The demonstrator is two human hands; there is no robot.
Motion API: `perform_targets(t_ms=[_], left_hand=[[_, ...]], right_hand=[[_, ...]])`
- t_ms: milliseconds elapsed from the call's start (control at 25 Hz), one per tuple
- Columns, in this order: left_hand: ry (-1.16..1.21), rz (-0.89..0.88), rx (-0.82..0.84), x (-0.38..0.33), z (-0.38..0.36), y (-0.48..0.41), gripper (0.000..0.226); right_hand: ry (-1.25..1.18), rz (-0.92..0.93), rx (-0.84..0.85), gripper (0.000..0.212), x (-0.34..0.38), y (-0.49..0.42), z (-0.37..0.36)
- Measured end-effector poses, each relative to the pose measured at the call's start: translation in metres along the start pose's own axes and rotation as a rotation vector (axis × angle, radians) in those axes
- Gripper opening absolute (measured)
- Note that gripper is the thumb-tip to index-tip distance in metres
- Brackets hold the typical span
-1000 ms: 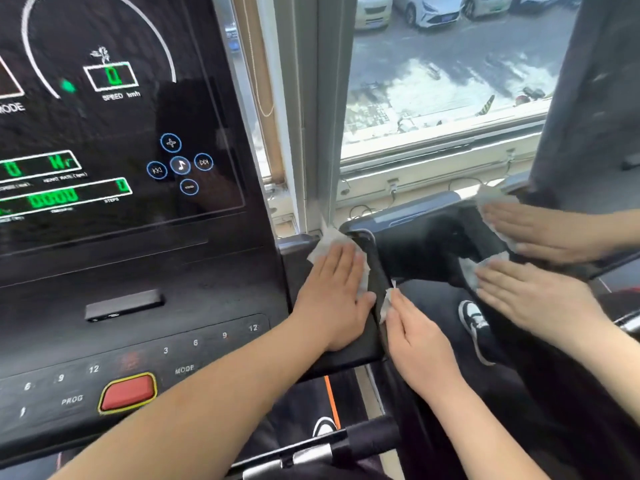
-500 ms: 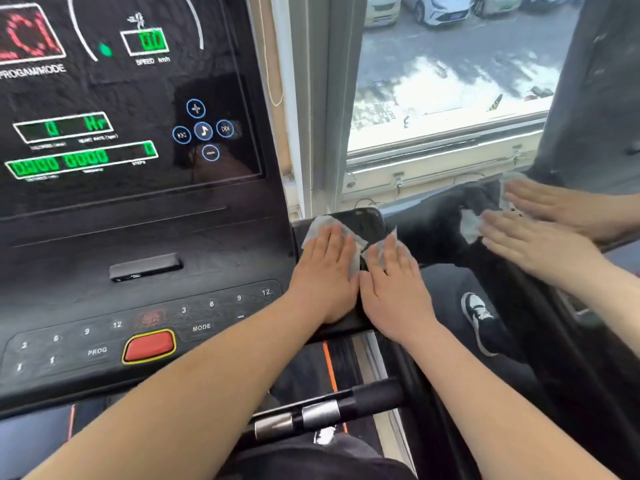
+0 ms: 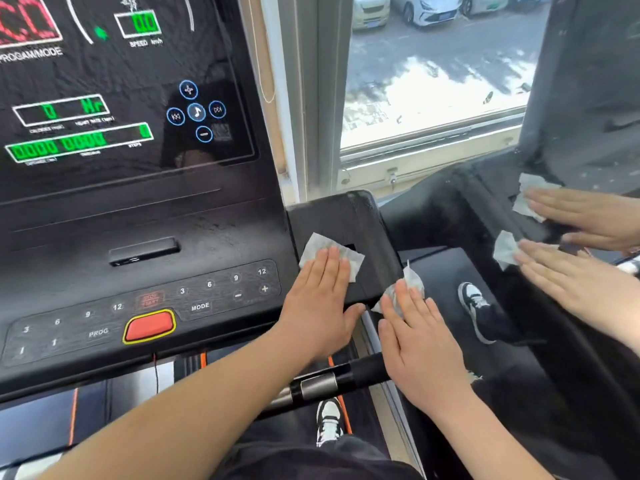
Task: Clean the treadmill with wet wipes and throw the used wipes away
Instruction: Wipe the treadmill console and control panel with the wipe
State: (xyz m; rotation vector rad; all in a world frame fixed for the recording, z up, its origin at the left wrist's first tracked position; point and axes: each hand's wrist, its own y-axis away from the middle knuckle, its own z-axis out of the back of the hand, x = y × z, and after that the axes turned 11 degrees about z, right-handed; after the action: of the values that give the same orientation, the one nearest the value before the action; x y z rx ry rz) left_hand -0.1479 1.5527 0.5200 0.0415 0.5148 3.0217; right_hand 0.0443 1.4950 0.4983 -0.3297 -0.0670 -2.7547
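Head: treadmill console beside window.

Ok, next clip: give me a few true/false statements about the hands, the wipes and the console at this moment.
1. The left hand presses a white wipe flat on the black side panel to the right of the keypad. True.
2. The right hand has no wipe. False: a crumpled wipe lies under its fingers.
3. The speed readout shows 12. False: it shows zeros.
4. Neither hand touches the red button. True.
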Motion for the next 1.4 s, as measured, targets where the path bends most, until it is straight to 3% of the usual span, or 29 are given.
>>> perform_targets(t_ms=[200, 480, 680, 840, 1160, 1400], left_hand=[[0.046, -0.022, 0.008, -0.005, 0.009, -0.027, 0.079], [-0.078, -0.02, 0.035, -0.01, -0.001, 0.038, 0.088], [-0.157, 0.126, -0.048, 0.026, 0.025, -0.051, 0.087], [-0.146, 0.056, -0.058, 0.037, 0.034, -0.072, 0.081], [0.041, -0.19, -0.088, -0.011, -0.025, 0.031, 0.079], [-0.046, -0.261, -0.104, -0.016, -0.006, -0.029, 0.079]], right_hand=[[-0.021, -0.031, 0.005, 0.062, 0.002, 0.002, 0.003], [-0.015, -0.031, 0.067, 0.064, -0.002, -0.021, 0.004], [-0.007, 0.028, 0.112, 0.075, -0.005, -0.074, 0.01], [-0.017, 0.048, 0.099, 0.073, -0.011, -0.09, 0.009], [-0.076, -0.013, 0.006, 0.057, -0.01, -0.012, 0.001], [-0.099, -0.15, -0.049, 0.059, 0.003, 0.004, -0.001]])
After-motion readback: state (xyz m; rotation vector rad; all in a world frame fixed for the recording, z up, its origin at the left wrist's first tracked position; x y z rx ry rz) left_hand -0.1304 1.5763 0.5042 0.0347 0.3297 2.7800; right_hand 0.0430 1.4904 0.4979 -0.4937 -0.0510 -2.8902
